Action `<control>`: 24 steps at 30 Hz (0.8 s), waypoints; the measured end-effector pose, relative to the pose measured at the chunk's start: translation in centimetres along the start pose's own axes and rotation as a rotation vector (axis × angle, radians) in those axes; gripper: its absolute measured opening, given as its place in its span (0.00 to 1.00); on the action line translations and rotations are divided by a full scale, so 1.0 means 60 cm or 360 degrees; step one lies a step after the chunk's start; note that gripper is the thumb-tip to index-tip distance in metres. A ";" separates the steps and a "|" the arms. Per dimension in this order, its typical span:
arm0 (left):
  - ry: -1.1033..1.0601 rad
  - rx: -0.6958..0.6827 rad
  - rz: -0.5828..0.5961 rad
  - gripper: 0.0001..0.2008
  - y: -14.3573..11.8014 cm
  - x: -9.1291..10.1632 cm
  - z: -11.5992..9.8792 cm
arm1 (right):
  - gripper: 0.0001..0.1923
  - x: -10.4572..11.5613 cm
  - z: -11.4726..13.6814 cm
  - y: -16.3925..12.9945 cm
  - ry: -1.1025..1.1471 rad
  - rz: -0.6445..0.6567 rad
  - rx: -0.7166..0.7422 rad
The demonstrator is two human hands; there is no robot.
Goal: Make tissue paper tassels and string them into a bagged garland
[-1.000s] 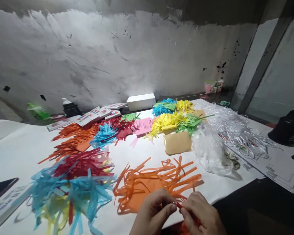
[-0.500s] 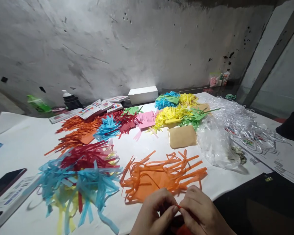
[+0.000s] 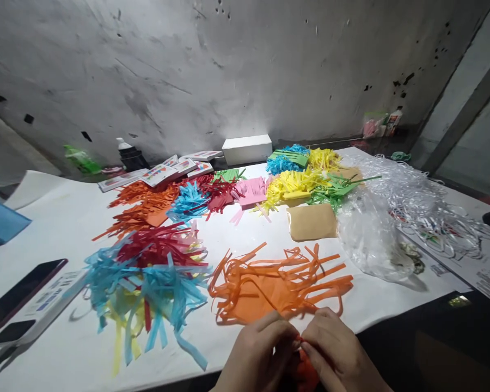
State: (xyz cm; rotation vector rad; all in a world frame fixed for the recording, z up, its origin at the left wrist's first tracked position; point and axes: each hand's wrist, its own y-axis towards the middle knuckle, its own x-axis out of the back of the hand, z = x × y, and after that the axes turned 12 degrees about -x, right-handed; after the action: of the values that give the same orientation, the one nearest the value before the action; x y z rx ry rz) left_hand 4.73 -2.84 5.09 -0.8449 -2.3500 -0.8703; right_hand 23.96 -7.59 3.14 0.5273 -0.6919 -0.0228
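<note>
At the table's front edge, my left hand and my right hand meet, thumbs and fingers pinched together on a piece of orange-red paper. Its lower part hangs below the edge, partly hidden by the hands. Just beyond them lies a fringed orange tissue-paper piece, its cut strips spread out flat. To the left sits a heap of tissue-paper tassels in blue, dark red and yellow.
Fringed paper bundles in several colours line the back, near a white box and flat printed boxes. A brown packet, a clear plastic bag and white string lie right. A phone rests left.
The view has shifted a little left, so the table's things appear further right. My hands stay together on the orange-red paper, and more of it shows beneath them.
</note>
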 end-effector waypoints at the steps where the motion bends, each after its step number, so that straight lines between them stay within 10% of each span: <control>1: -0.0025 -0.0004 0.0008 0.09 0.000 0.001 0.000 | 0.10 -0.001 0.001 0.000 0.0004 0.0003 -0.0010; 15: -0.0215 0.0376 -0.0027 0.08 -0.034 0.000 0.009 | 0.12 -0.045 -0.012 -0.010 -0.0503 -0.0174 0.0497; 24: 0.0201 0.0020 -0.0030 0.09 -0.066 -0.002 0.025 | 0.10 -0.073 -0.007 -0.011 -0.0335 0.0011 0.0394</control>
State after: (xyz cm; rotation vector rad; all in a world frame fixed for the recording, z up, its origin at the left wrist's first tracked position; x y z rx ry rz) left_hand 1.74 -4.21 2.42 -0.7421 -2.2551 -0.8892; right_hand 20.94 -7.16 -0.06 0.7677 -0.9087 0.0142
